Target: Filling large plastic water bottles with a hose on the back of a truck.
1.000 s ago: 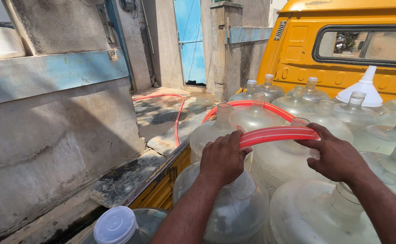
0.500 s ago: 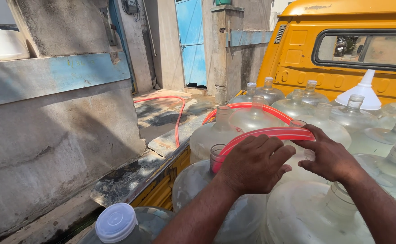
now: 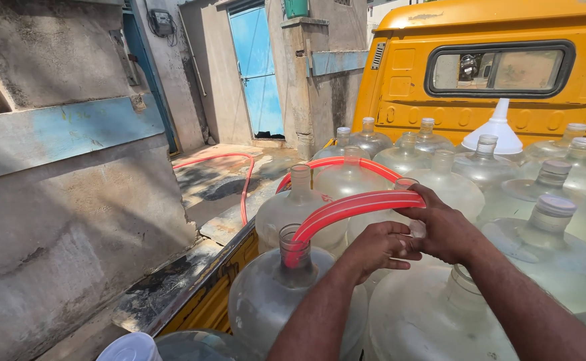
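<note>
A red flexible hose (image 3: 346, 207) arcs over several large clear water jugs on a yellow truck bed. Its end is pushed down into the open neck of the near jug (image 3: 286, 301). My left hand (image 3: 380, 249) grips the hose just behind that neck. My right hand (image 3: 443, 230) holds the same hose a little further back, where it bends over another jug (image 3: 440, 314). The hose loops back over the far jugs and runs down to the ground on the left.
A white funnel (image 3: 499, 130) sits on a far jug by the yellow cab (image 3: 493, 60). Capped jugs (image 3: 553, 220) fill the right. A concrete wall (image 3: 59, 220) stands close on the left, a blue door (image 3: 256, 67) beyond. A white cap (image 3: 131, 347) shows at the bottom.
Both hands carried the hose end down and left, and its tip now sits inside the near jug's open neck. My left hand slid closer to the right one.
</note>
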